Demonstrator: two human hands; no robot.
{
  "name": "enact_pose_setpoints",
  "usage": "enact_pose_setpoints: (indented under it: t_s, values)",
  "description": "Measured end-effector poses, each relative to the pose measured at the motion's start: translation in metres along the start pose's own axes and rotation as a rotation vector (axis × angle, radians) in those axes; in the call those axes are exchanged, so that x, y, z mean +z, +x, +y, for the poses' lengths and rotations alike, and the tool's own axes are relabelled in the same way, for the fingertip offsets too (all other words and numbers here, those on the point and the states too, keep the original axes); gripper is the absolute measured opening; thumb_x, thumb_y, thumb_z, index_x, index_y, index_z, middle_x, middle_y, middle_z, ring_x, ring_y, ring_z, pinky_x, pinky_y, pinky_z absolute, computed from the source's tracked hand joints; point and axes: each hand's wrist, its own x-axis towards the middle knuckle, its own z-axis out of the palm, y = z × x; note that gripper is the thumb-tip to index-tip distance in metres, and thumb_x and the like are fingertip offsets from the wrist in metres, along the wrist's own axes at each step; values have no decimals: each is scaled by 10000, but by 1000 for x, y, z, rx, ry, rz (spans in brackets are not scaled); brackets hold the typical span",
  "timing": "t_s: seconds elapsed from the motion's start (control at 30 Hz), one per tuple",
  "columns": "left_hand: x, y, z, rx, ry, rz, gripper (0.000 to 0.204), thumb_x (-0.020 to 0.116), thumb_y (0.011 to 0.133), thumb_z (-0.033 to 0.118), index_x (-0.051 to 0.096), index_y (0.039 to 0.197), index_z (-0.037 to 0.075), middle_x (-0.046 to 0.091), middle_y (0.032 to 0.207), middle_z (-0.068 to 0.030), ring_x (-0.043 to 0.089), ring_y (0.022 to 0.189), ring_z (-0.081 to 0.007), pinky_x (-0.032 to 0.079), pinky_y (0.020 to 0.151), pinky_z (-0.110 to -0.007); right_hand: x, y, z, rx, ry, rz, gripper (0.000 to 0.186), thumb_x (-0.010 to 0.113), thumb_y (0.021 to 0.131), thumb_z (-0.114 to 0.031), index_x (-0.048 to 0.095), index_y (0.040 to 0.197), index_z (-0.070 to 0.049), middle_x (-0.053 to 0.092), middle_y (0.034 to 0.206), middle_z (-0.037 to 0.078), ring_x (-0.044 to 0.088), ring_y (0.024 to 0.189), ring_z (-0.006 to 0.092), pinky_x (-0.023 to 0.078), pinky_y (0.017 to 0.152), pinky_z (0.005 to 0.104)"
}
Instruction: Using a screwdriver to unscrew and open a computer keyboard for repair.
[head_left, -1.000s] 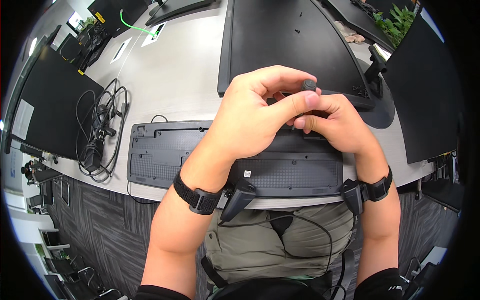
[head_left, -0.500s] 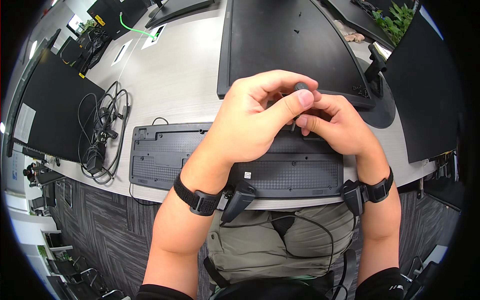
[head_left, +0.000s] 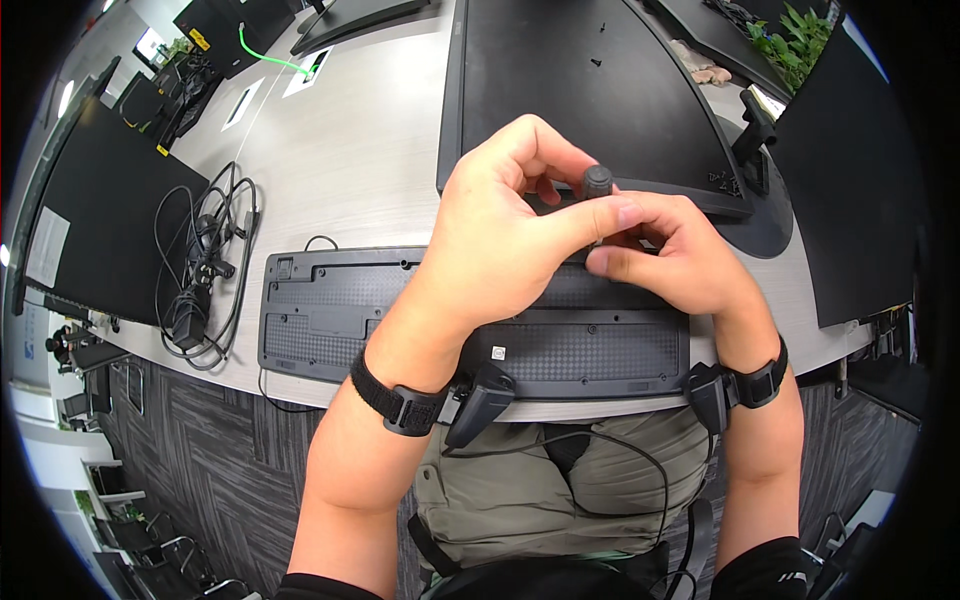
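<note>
A screwdriver with a ridged black handle [head_left: 597, 182] stands upright over the keyboard, its lower end hidden by fingers. My left hand [head_left: 505, 225] is closed on it, thumb and index finger at the handle. Curled in from the other side, my right hand [head_left: 685, 245] has its fingertips and thumb around the lower part of the screwdriver; the exact contact is hidden. Beneath both hands lies a black keyboard [head_left: 420, 345], underside up, with screw holes and a small white sticker.
Behind the keyboard, a black monitor [head_left: 560, 90] lies flat with two loose screws and a small screw pile [head_left: 722, 183] on it. Coiled black cables [head_left: 205, 270] lie at left. Dark panels stand at both sides. A green cable [head_left: 270, 62] is farther back.
The left fingers have opened out and shifted on the handle, so more of its top shows. The right fingers have moved slightly around the lower part. The keyboard stays put.
</note>
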Motion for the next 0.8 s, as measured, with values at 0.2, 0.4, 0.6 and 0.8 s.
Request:
enact_pose_setpoints:
  t_s: [0.2,0.4,0.6,0.8]
  values:
    - [9,-4,-3,114,-247,-101,426,821,898,146,629,1244,-11,740,1095,-106,680,980,-156,547,834,-284,0,3,6,-76,-75,49,179,737,947,-91,718,1098,4,659,898,8,581,778,109,490,719,279]
    - [2,-1,-2,93,37,19,343,888,820,226,649,967,29,696,945,-37,590,885,-109,488,779,-285,-2,-2,-6,9,-11,2,176,755,927,-72,713,1079,5,675,913,-13,610,805,83,508,729,257]
    - [6,-5,-8,72,-48,-116,263,737,979,132,638,1168,-21,702,1010,-72,666,918,-136,543,833,-288,2,1,-1,89,-18,49,168,746,926,-59,709,1080,-4,685,889,-12,612,798,69,508,723,251]
    - [5,2,8,236,-364,190,188,646,1037,137,635,1141,-19,684,923,-31,611,787,-73,496,686,-233,-1,1,-3,12,-95,93,235,776,886,-76,711,1103,-15,710,1011,24,648,887,108,517,767,271]
